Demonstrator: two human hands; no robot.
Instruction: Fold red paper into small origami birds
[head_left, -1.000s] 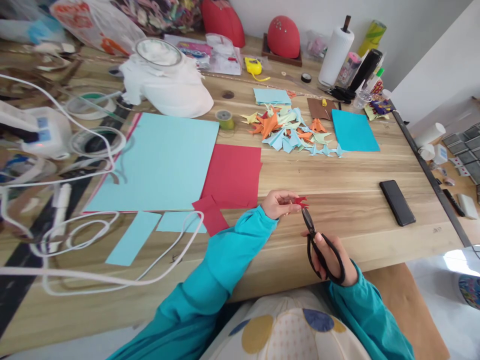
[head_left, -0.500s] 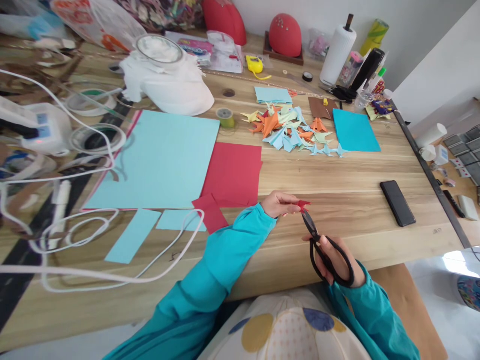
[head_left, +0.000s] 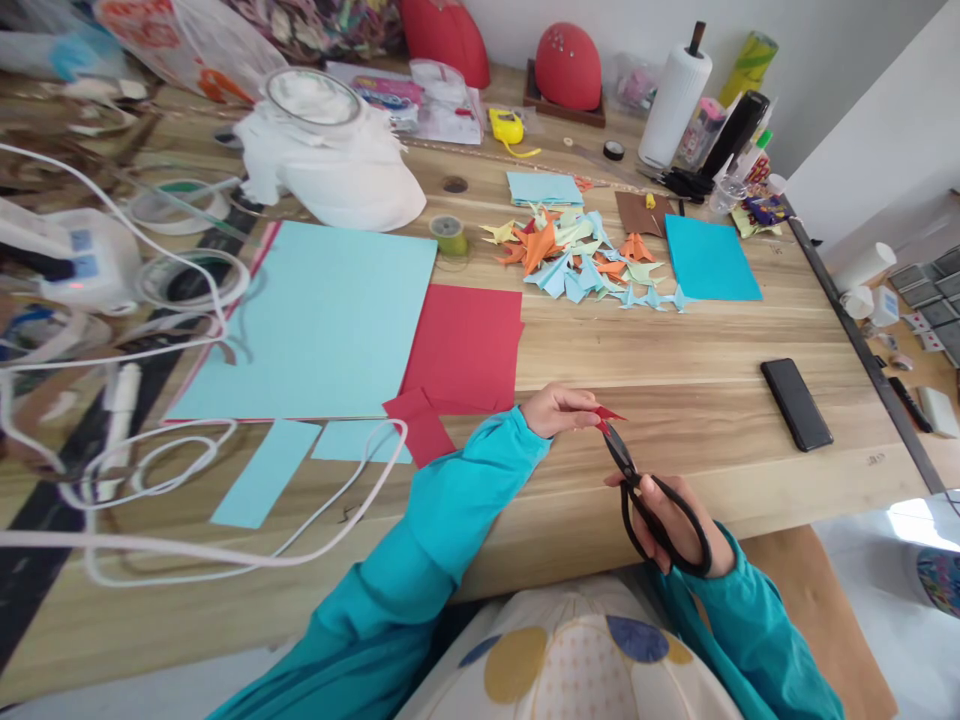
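Observation:
My left hand (head_left: 561, 409) pinches a small folded piece of red paper (head_left: 611, 414) above the wooden table. Black-handled scissors (head_left: 630, 470) are in my right hand (head_left: 679, 525), whose fingers pass through the loops. The blade tips meet the lower edge of the red piece; whether they cut into it is too small to tell. Left of my hands lie red paper sheets (head_left: 469, 345), a smaller red strip (head_left: 420, 425) and a large light blue sheet (head_left: 330, 320). A heap of folded paper cranes (head_left: 570, 255) in orange, blue and pale green lies farther back.
A black phone (head_left: 796, 404) lies to the right. White cables (head_left: 225, 545) loop over the table's left side. Behind stand a white cloth-covered form (head_left: 337, 170), a thread spool (head_left: 448, 235), a yellow tape measure (head_left: 506, 127) and a bright blue sheet (head_left: 712, 257).
The red piece's free end shows as a longer, pointed tip now. Both hands stay almost where they were, the scissors still against the paper.

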